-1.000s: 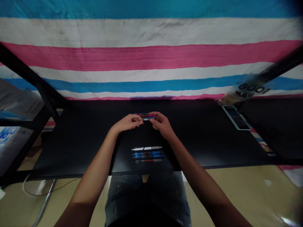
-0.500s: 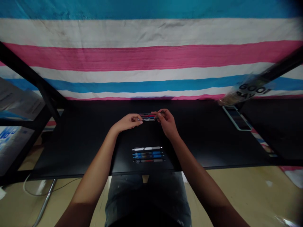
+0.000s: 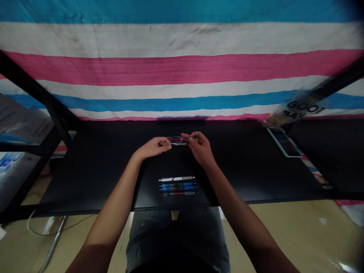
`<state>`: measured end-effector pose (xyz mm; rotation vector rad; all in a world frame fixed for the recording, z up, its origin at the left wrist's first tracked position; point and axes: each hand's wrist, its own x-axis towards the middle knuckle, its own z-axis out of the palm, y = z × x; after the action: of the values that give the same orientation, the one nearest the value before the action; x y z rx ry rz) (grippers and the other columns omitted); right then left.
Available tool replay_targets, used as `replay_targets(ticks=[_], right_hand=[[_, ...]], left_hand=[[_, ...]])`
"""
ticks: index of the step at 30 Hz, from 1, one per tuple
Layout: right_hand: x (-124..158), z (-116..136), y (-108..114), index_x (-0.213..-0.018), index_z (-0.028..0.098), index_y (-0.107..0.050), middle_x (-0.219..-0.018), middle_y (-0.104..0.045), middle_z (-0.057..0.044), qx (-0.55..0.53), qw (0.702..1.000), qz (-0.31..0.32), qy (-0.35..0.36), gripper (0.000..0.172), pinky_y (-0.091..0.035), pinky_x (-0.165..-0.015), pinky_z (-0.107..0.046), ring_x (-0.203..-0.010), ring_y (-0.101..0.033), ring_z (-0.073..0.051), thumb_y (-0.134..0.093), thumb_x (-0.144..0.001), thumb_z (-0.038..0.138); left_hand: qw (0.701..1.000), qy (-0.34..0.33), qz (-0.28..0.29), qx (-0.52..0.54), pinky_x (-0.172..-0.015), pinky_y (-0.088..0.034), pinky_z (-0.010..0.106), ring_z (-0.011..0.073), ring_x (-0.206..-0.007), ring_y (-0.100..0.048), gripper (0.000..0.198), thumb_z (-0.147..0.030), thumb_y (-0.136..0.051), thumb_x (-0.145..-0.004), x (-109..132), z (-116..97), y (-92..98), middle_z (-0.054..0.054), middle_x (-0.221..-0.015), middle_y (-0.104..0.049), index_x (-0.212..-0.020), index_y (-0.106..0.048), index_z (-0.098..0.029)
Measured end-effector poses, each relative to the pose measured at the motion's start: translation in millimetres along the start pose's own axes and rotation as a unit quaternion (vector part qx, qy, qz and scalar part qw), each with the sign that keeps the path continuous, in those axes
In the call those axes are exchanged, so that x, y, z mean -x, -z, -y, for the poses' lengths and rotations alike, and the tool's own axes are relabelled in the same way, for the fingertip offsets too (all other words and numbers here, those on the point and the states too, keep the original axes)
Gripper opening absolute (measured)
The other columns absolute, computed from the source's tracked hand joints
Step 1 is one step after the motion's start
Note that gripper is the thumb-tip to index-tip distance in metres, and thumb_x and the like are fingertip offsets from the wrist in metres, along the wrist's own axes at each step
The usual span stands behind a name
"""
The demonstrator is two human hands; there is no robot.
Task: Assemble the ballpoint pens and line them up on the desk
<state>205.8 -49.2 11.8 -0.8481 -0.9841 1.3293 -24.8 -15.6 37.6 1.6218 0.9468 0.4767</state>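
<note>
Several pens (image 3: 176, 139) lie side by side, lengthwise across the far middle of the table, between my hands. My left hand (image 3: 156, 146) is at their left ends, thumb and fingertips closed on the end of a pen; the exact contact is partly hidden. My right hand (image 3: 201, 147) pinches a dark, slim pen (image 3: 187, 140) between thumb and fingers, just above the right ends of that row. Closer to me lies a second row: a white and grey pen (image 3: 176, 179), blue pens (image 3: 178, 185) and a grey pen with a red part (image 3: 179, 193).
The black table (image 3: 241, 167) spans the view before a striped cloth (image 3: 182, 70). At the right lie a phone (image 3: 284, 142) and a clear plastic bag with lettering (image 3: 295, 110). Black frame posts (image 3: 57, 117) and packages (image 3: 17, 178) stand on the left.
My right hand has turned the dark pen, which now lies flatter across its fingertips. My left hand and the near row of pens have stayed in place.
</note>
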Motion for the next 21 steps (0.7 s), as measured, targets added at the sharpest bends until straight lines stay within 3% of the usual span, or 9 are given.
replay_targets(ticks=[21], right_hand=[[0.2,-4.3,2.0,-0.091,0.024,-0.061,-0.098,-0.080,-0.005,0.060,0.998,0.019,0.006,0.029,-0.059,-0.078,-0.034,-0.089,-0.075,-0.020,-0.080,-0.083,0.046]], left_hand=[[1.000,-0.027,0.008,-0.006,-0.052,-0.034,0.022,0.0084,-0.053,-0.046,0.022,-0.038,-0.068,-0.087,-3.5,5.0,-2.9,-0.003,-0.063,-0.055,-0.090,-0.068,-0.016]])
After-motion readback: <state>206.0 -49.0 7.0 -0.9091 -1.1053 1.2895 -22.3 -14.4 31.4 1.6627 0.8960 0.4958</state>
